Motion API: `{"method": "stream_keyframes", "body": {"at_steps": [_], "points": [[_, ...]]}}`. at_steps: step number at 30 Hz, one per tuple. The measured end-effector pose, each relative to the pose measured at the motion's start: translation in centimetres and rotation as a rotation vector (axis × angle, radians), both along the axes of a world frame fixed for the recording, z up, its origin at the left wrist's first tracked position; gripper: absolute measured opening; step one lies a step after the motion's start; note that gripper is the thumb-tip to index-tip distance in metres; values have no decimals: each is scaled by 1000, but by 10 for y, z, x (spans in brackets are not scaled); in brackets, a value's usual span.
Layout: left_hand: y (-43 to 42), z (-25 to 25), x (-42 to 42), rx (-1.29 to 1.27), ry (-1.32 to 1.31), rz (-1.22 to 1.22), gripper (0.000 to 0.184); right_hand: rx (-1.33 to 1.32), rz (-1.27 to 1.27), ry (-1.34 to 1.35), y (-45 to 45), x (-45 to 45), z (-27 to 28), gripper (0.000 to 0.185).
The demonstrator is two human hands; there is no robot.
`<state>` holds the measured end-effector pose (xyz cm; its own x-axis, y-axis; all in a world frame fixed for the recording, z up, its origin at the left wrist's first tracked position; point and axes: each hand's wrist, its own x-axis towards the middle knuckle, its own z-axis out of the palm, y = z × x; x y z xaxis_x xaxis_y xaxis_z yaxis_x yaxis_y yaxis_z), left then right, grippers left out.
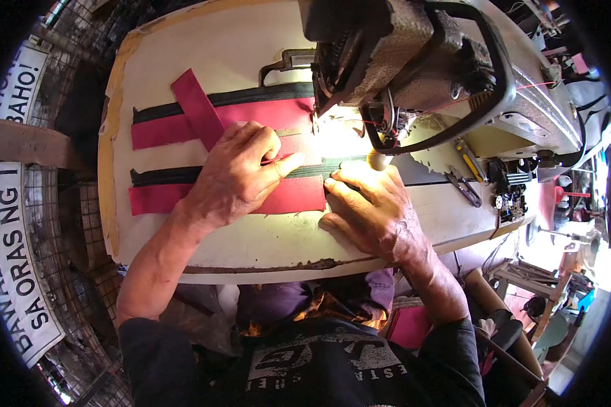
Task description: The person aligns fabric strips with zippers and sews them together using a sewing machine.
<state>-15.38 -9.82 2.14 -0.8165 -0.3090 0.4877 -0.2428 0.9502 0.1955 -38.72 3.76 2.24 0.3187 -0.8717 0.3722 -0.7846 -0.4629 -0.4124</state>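
Observation:
My left hand (234, 169) is closed, thumb and forefinger pinching a red fabric strip (195, 102) whose free end slants up to the left. Beneath this hand lies a dark zipper (173, 176) with a red strip (295, 197) along its near edge. My right hand (377, 210) rests on the table with its fingers lying over the zipper, fingertips by the red strip's right end. Farther back, a second dark zipper (265, 93) with red fabric (159, 131) runs toward the needle area of the sewing machine (414, 61), under a bright lamp.
The pale sewing table (265, 241) has a chipped front edge. To the right lie thread snips (464, 189), a yellow-handled tool (470, 159) and a dark metal part (512, 193). A black curved frame (502, 74) hangs before the machine head. A wire mesh with signs (24, 271) stands left.

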Motion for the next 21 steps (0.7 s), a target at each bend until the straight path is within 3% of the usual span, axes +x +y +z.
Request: {"method": "stream_keyframes", "body": {"at_steps": [13,16,21], "points": [[-1,1,0,0,-16,8,42,111,-92,-11,0,1,4,71],[0,1,-1,10,-12,11,42,128,-81,139,-5,5,10,75],[2,5,0,15,-48,30,41,128,-75,174,-6,7,9,77]]}}
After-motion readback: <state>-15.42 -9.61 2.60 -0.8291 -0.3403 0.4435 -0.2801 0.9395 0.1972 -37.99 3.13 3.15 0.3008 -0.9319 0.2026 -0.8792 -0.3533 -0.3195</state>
